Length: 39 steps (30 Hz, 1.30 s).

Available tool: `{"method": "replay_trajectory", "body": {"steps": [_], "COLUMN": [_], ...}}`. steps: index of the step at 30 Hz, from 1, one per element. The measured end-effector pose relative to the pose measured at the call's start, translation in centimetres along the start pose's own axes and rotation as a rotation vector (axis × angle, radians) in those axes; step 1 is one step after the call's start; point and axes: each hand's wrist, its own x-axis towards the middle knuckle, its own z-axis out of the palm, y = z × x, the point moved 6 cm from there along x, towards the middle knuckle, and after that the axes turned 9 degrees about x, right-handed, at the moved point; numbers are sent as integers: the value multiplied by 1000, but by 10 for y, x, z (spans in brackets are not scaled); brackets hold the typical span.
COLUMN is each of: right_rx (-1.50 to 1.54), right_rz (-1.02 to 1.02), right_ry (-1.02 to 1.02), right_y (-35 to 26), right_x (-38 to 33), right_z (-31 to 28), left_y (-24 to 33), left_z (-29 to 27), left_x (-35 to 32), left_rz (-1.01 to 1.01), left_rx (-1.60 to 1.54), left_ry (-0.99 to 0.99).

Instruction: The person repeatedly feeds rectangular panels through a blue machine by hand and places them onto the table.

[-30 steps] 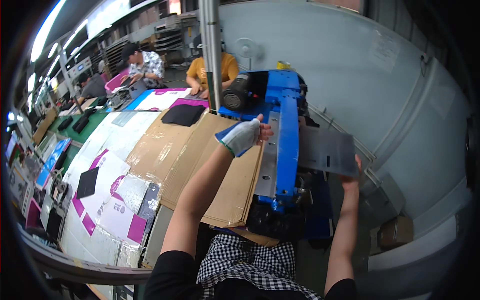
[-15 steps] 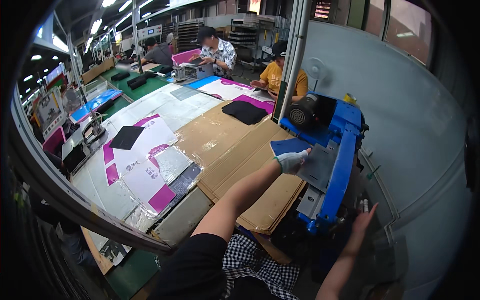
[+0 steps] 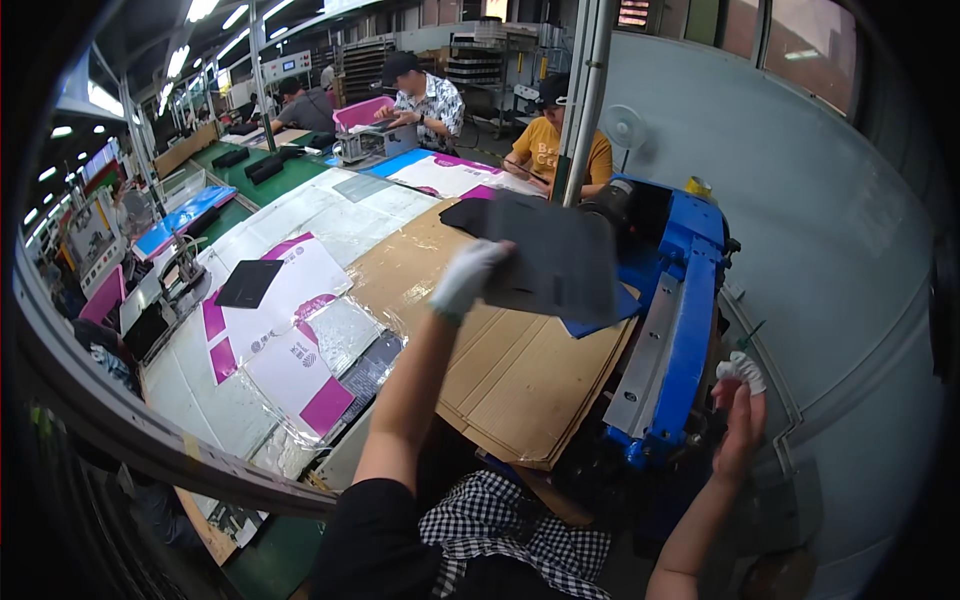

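My left hand [image 3: 472, 276], in a white glove with bare fingertips, grips a dark sheet [image 3: 555, 262] by its left edge. The flat sheet, slightly blurred, hangs above the cardboard, just left of the blue machine [image 3: 665, 345]. Beneath its lower right corner shows a blue piece [image 3: 622, 310] lying on the cardboard [image 3: 535, 385]. To the right of the machine, apart from it, my right hand [image 3: 740, 405] is raised with its fingers loosely bent and apart. White covering shows on some of its fingers, and I see nothing held there.
Left on the bench lie a black panel [image 3: 250, 283] and white-and-magenta printed sheets [image 3: 305, 370]. A black piece [image 3: 463, 216] lies beyond the cardboard. A metal post [image 3: 585, 110] rises beside the machine. Two people sit beyond the bench; a fan [image 3: 623, 127] stands by the wall.
My left hand has drawn the dark sheet out of the blue machine, leftward and up over the cardboard. My right hand has risen slightly beside the machine, its fingers now more bent.
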Motion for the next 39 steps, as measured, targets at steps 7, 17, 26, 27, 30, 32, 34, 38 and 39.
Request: {"method": "replay_trajectory", "body": {"steps": [7, 17, 26, 27, 30, 32, 34, 38, 39], "right_rx": [-490, -451, -498, -505, -472, -454, -470, -466, -447], "right_rz": [-123, -94, -47, -47, -81, -83, -106, -117, -115], "right_ry": [-13, 78, -35, -24, 59, 76, 75, 84, 92], "right_y": [-3, 0, 5, 5, 2, 4, 3, 4, 5], "right_x": [-8, -11, -18, -18, -21, -19, -20, -21, -21], "right_z": [25, 22, 4, 2, 7, 6, 7, 5, 4], "left_y": [101, -6, -198, -197, -214, -217, -210, -207, -207], "left_z": [-132, -61, 127, 143, 174, 173, 164, 151, 149], "left_x": [-29, 180, -43, -65, -111, -117, -123, -129, -129], "left_rz": [665, 301, -254, -322, -283, -186, -147, -113, -109], "left_rx": [753, 1566, 203, 154, 121, 172, 178, 191, 191], "left_ry": [843, 18, -807, -834, -812, -721, -642, -558, -551]}}
